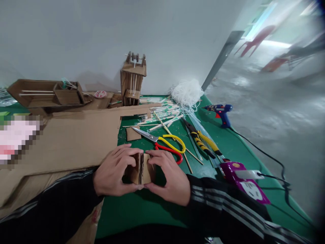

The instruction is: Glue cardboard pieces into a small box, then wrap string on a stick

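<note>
Small square cardboard pieces (147, 171) stand on edge, side by side, between my hands at the table's near part. My left hand (115, 171) is closed on their left side, thumb at the bottom and fingers at the top. On the right side my right hand (169, 176) grips them in the same way. Just beyond lie scissors (152, 137) with one yellow and one red handle. A flat cardboard square (133, 134) rests beside the scissors' tip.
Large cardboard sheets (83, 135) cover the left. Behind stand a cardboard tower (130, 83) and a boat-like cardboard box (48, 95). Wooden sticks (162, 113), white strings (186, 93), pliers (200, 140), a blue glue gun (222, 112) and a purple power strip (243, 179) lie rightward.
</note>
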Tool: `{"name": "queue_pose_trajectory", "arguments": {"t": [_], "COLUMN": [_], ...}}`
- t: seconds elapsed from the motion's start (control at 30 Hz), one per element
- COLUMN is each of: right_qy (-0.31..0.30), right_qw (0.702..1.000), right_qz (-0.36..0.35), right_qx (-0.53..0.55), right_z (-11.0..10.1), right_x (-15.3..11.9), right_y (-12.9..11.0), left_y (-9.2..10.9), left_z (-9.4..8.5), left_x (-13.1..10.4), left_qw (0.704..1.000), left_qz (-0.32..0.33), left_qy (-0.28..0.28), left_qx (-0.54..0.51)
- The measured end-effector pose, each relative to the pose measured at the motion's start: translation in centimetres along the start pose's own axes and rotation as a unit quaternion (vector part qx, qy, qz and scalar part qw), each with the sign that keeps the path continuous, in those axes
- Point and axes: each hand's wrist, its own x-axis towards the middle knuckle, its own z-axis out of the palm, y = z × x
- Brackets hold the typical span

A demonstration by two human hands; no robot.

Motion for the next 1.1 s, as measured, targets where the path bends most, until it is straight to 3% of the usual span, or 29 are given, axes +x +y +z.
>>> {"name": "queue_pose_trajectory", "arguments": {"t": [0.27, 0.6, 0.93, 1.1], "right_qy": [-0.001, -0.004, 0.002, -0.001], "right_qw": [0.999, 0.999, 0.998, 0.999], "right_qz": [-0.031, -0.042, -0.057, -0.045], "right_qx": [0.01, 0.012, 0.001, 0.0], "right_z": [-0.2, -0.09, 0.09, -0.17], "right_x": [0.12, 0.18, 0.16, 0.2], "right_y": [-0.25, -0.14, 0.06, -0.02], "left_y": [0.16, 0.33, 0.44, 0.48], "left_z": [0.57, 0.64, 0.74, 0.54], "left_x": [-0.52, -0.46, -0.57, -0.73], "left_qw": [0.999, 0.994, 0.997, 0.996], "left_qz": [-0.01, -0.027, -0.008, 0.01], "left_qy": [0.044, 0.038, 0.044, 0.08], "left_qx": [-0.026, -0.099, -0.062, -0.034]}}
